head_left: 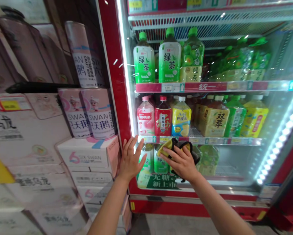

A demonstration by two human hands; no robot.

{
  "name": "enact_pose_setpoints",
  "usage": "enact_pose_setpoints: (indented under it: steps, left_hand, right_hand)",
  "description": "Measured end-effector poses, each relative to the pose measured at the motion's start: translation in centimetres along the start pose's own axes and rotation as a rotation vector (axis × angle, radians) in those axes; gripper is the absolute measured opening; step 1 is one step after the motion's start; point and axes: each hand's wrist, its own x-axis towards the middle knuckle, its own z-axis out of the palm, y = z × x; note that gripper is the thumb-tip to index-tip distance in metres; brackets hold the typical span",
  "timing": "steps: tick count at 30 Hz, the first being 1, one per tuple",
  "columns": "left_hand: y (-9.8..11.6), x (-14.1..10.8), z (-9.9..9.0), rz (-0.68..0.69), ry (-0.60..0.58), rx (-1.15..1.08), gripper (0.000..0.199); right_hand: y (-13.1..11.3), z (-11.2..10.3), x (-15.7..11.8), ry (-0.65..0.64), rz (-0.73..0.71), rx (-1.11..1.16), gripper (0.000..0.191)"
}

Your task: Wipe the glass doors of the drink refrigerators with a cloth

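Note:
My right hand (184, 163) presses a yellow and dark grey cloth (169, 146) against the glass door (234, 160) of a drinks fridge. Its fingers lie over the cloth, which bunches up around them. To the left, my left hand (132, 160) rests with fingers spread at the door's red frame (119, 68) and the edge of the glass; it holds nothing. Behind the glass, near both hands, stand bottles of green tea (161, 163) on the lowest shelf, partly hidden by my right hand and the cloth.
Bottled drinks fill parts of the upper shelves, among them a red bottle (163, 117) and a pink bottle (145, 117). Close on the left are stacked white cartons (87, 156) with tall pink and white cans (98, 114) on top. A red base panel (161, 206) runs below the door.

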Motion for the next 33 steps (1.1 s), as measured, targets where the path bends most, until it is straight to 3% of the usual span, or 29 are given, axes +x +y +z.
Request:
enact_pose_setpoints:
  steps: [2, 4, 6, 8, 10, 12, 14, 16, 18, 20, 23, 25, 27, 30, 33]
  left_hand:
    - [-0.1, -0.2, 0.0, -0.006, 0.017, 0.018, 0.087]
    - [-0.2, -0.5, 0.0, -0.011, 0.036, 0.041, 0.085]
    - [-0.3, -0.8, 0.0, -0.021, 0.049, 0.057, 0.082]
    - [-0.4, -1.2, 0.1, -0.043, 0.06, 0.061, 0.079]
    - [-0.4, -1.5, 0.3, -0.071, 0.074, 0.057, 0.074]
    - [-0.4, -1.7, 0.4, -0.099, 0.091, 0.052, 0.07]
    - [-0.4, -1.9, 0.4, -0.107, 0.098, 0.045, 0.067]
    - [-0.5, -1.9, 0.3, -0.109, 0.104, 0.038, 0.065]
    - [-0.6, -1.9, 0.1, -0.119, 0.117, 0.028, 0.062]
    - [-0.6, -1.7, 0.0, -0.135, 0.132, 0.015, 0.061]
    - [-0.5, -1.3, -0.2, -0.152, 0.164, -0.01, 0.06]
    - [-0.3, -1.1, -0.5, -0.163, 0.187, -0.031, 0.061]
    - [-0.2, -0.9, -0.9, -0.17, 0.195, -0.057, 0.062]
    - [-0.3, -1.0, -1.6, -0.155, 0.197, -0.081, 0.062]
    - [-0.6, -1.0, -2.2, -0.13, 0.238, -0.082, 0.061]
  right_hand:
    - [2.1, -0.5, -0.1, 0.126, 0.105, -0.052, 0.041]
    - [3.4, -0.4, 1.9, 0.285, 0.303, -0.085, 0.041]
    - [3.2, 0.3, 5.3, 0.403, 0.429, -0.083, 0.041]
    - [1.5, 1.2, 8.3, 0.407, 0.456, -0.088, 0.042]
    - [-0.9, 1.7, 9.6, 0.285, 0.376, -0.087, 0.043]
    - [-2.6, 1.8, 8.7, 0.121, 0.165, -0.048, 0.041]
    - [-2.9, 1.3, 6.6, 0.005, -0.083, 0.009, 0.039]
    - [-1.8, 0.7, 5.0, -0.037, -0.198, 0.028, 0.038]
    - [-0.4, 0.3, 5.2, 0.002, -0.107, -0.006, 0.04]
    - [0.2, 0.5, 7.0, 0.108, 0.08, -0.055, 0.044]
    - [-1.4, 1.8, 9.9, 0.188, 0.224, -0.092, 0.047]
    - [-3.1, 2.4, 10.1, 0.134, 0.168, -0.079, 0.045]
    - [-4.1, 2.5, 9.0, 0.058, 0.017, -0.031, 0.04]
    - [-3.6, 1.9, 7.6, -0.002, -0.177, 0.031, 0.035]
    - [-2.4, 1.7, 9.6, 0.055, -0.088, -0.013, 0.036]
